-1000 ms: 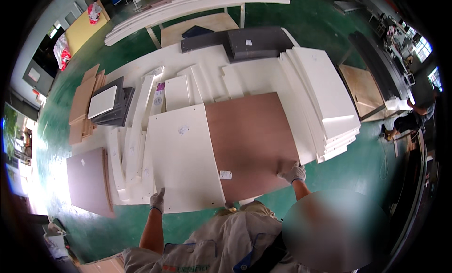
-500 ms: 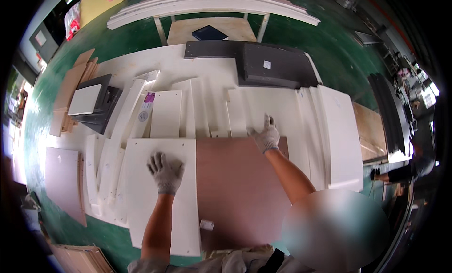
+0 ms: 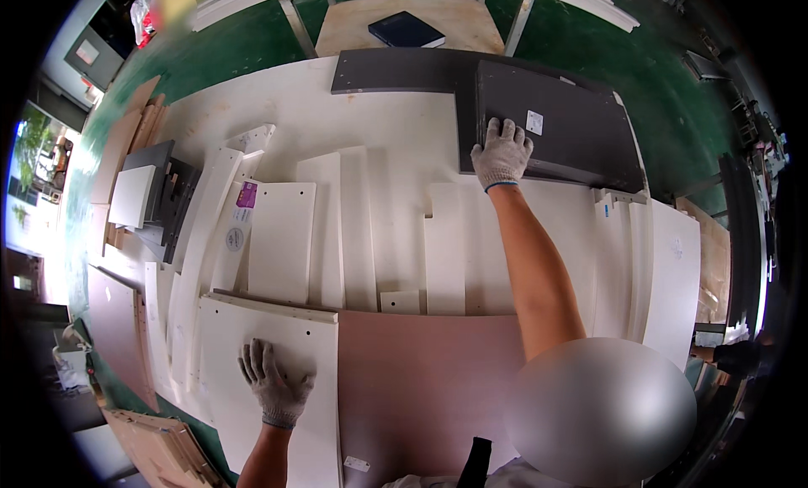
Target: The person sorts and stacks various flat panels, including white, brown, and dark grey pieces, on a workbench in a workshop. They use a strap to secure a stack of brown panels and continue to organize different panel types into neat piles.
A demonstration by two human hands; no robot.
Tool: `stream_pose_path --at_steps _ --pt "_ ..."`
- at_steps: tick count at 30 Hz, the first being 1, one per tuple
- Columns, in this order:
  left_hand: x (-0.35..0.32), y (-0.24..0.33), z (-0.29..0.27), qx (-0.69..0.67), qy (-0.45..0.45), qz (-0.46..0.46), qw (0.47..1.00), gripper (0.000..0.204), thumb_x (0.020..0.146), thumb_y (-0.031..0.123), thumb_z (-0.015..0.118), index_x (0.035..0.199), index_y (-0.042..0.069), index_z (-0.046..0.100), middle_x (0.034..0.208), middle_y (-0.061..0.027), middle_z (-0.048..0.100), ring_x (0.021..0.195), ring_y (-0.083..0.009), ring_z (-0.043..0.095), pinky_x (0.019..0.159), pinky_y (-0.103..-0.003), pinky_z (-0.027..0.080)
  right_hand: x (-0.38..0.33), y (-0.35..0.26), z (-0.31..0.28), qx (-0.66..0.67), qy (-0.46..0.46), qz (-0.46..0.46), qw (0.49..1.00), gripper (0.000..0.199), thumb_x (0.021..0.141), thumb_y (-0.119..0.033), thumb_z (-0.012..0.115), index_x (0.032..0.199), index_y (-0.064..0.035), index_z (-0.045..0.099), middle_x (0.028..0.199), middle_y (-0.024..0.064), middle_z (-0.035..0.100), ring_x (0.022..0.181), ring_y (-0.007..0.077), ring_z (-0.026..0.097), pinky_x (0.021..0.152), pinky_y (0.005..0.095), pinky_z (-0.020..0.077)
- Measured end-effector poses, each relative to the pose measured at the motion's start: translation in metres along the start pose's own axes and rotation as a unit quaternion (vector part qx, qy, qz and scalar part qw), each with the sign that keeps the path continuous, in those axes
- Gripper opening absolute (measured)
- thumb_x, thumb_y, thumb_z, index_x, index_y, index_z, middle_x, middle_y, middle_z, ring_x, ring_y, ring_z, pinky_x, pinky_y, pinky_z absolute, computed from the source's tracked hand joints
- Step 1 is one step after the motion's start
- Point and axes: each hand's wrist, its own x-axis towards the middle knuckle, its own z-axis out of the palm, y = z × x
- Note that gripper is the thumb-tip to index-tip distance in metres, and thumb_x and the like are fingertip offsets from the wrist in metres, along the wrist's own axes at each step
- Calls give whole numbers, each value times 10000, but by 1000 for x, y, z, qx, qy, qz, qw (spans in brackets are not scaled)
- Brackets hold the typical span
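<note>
White panel (image 3: 316, 437): at near edge of tabletop (image 3: 396, 122), under left hand (image 3: 276, 391), left of brown panel (image 3: 429, 370). Dark panel (image 3: 572, 130): at far right corner, left end under right hand (image 3: 502, 154). Left hand: wide open, palm down on white panel, nothing grasped. Right hand: open, fingers slightly parted over dark panel; firm contact unclear.

On the table (image 3: 387, 122), a left panel (image 3: 231, 336) lies beside a right panel (image 3: 425, 366), stacked boards (image 3: 581, 134) behind at right.

Left hand (image 3: 276, 387) palm down, fingers spread; right hand (image 3: 503, 154) farther forward, its bare forearm (image 3: 539, 269) outstretched
</note>
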Motion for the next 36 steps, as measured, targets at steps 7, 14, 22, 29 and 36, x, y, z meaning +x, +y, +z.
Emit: stream_pose_path --at_steps 7,14,22,29,36 --pt "-2 1 3 -8 6 -27 1000 991 766 509 803 1513 -15 415 1571 -274 407 1482 -530 307 1232 -670 210 -69 104 34 175 193 -12 965 670 812 -163 768 1441 -78 553 1479 147 544 1400 368 484 1165 559 391" --pt "-4 3 2 -16 9 -23 1000 993 741 483 825 1502 -15 427 1565 -281 414 1478 -533 311 1235 -669 202 -48 193 68 836 12 321 445 589 808 -191 894 1335 -94 650 1251 85 713 1138 315 687 1020 458 566" --pt "-4 2 4 -10 25 -12 1000 955 789 527 787 1494 -14 436 1563 -281 421 1480 -511 323 1240 -653 197 -129 153 12 855 -69 284 430 371 825 -203 854 1162 -109 732 1113 29 728 994 202 700 895 378 605" --pt "-7 -2 3 -30 47 -21 998 934 812 514 798 1492 -15 437 1574 -268 418 1481 -504 322 1253 -625 196 -289 107 -119 884 -141 291 338 374 835 -50 747 1201 -8 684 1137 105 713 1039 284 711 907 451 615" --pt "-8 82 -23 -596 -187 -89 776 677 932 476 737 1316 -68 610 1248 -170 606 1126 -303 572 959 -415 473 -431 127 -120 849 -256 292 359 438 819 -12 719 1249 54 672 1137 118 725 1040 279 723 922 425 615"
